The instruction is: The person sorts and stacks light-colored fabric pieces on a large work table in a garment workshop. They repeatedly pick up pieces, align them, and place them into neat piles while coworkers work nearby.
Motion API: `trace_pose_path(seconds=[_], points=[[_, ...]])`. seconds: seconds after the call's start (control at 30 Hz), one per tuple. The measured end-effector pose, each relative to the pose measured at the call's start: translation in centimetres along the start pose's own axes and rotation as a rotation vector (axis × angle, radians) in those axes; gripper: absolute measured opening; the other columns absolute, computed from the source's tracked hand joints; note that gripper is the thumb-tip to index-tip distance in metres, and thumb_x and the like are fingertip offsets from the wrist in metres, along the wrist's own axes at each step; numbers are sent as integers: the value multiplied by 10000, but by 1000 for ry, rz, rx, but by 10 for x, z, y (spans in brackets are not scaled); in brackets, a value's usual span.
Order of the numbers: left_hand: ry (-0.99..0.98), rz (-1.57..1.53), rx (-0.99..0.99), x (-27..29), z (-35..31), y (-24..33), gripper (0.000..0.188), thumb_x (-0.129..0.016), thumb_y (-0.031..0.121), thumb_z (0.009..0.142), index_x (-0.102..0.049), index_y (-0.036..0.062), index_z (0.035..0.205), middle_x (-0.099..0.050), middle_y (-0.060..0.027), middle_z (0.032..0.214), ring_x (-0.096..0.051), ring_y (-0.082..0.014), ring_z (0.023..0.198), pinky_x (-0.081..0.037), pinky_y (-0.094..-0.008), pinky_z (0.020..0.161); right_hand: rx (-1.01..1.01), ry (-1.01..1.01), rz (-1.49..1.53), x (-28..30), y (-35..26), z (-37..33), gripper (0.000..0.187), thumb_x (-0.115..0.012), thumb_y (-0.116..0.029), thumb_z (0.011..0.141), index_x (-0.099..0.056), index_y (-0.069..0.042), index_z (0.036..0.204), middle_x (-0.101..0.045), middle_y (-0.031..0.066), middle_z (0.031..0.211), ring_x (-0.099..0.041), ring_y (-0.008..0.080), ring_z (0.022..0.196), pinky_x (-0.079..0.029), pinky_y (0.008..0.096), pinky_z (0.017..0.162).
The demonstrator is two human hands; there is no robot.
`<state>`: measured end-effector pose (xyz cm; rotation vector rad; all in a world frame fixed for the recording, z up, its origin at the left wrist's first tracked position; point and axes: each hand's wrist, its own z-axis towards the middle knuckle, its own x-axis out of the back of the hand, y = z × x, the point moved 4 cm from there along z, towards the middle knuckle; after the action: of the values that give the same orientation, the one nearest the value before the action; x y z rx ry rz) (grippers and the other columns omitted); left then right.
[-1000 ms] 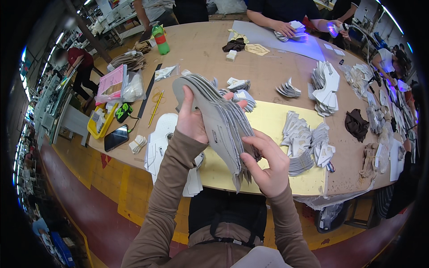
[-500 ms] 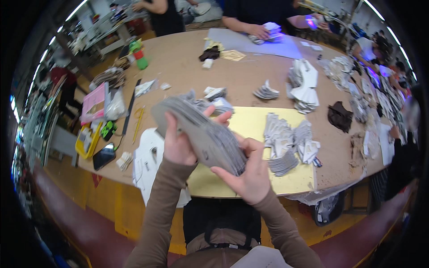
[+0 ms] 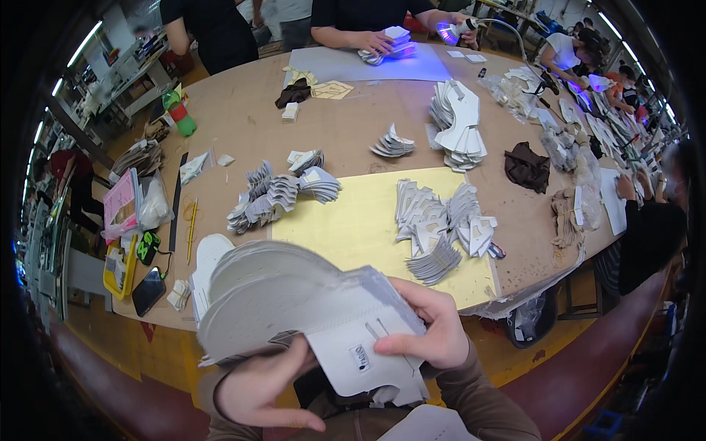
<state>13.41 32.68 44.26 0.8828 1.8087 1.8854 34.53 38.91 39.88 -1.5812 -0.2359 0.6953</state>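
In front of me is a fanned stack of grey-white shoe-upper pieces (image 3: pixel 283 290), with rounded ends, stitched lines and a small printed label. My right hand (image 3: pixel 434 327) grips its right end, with the thumb flat on the top piece and the fingers behind. My left hand (image 3: pixel 265 386) is at the stack's lower edge, fingers apart. One digit touches the pieces from below while another stretches out beneath them. Just beyond lies a yellow sheet (image 3: pixel 323 228) on the table (image 3: pixel 309 136). Flat white pieces (image 3: pixel 209 261) show partly from behind the stack.
Bundles of grey pieces lie at the sheet's left (image 3: pixel 276 195) and right (image 3: pixel 434 224). A taller pile (image 3: pixel 457 121) stands farther back. A phone (image 3: pixel 149 291), yellow basket (image 3: pixel 119 270), pencil (image 3: pixel 193 229) and green bottle (image 3: pixel 179 116) are leftward. Co-workers surround the table; one holds a lit lamp (image 3: pixel 450 31).
The stack has come lower and nearer to me, turned with its labelled face up and fanned to the left. My left hand has dropped to its lower edge; my right hand still grips it.
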Motion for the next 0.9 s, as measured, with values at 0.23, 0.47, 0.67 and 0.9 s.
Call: trace_pose_path(seconds=[0.23, 0.47, 0.67, 0.9], points=[[295, 129, 108, 40, -5, -50, 552, -664, 161, 899, -485, -67, 1369, -621, -180, 1288, -643, -234, 1107, -450, -339, 986, -172, 221, -106, 55, 105, 58, 655, -727, -95, 836, -429, 83, 1391, -635, 165, 1194, -634, 180, 1033, -502, 299, 896], [588, 316, 254, 45, 14, -113, 398, -652, 94, 884, -598, -12, 1264, -647, -201, 1217, -614, -271, 1162, -443, -313, 988, 15, 399, -706, 65, 125, 54, 592, -707, -142, 843, -477, 40, 1357, -620, 212, 1206, -630, 310, 1070, -487, 365, 932], [564, 288, 202, 49, 23, -107, 402, -637, 79, 876, -597, -11, 1265, -657, -192, 1198, -625, -266, 1132, -447, -319, 975, 258, 422, -921, 63, 76, 24, 436, -669, -69, 857, -564, -3, 1275, -581, 190, 1270, -579, 360, 1150, -463, 384, 974], [572, 255, 206, 51, 24, -110, 389, -626, 66, 874, -605, -10, 1255, -666, -178, 1189, -625, -255, 1128, -446, -320, 977, 277, 611, -903, 88, 60, 4, 280, -665, -2, 851, -650, 4, 1131, -633, 168, 1198, -622, 324, 1097, -491, 362, 927]])
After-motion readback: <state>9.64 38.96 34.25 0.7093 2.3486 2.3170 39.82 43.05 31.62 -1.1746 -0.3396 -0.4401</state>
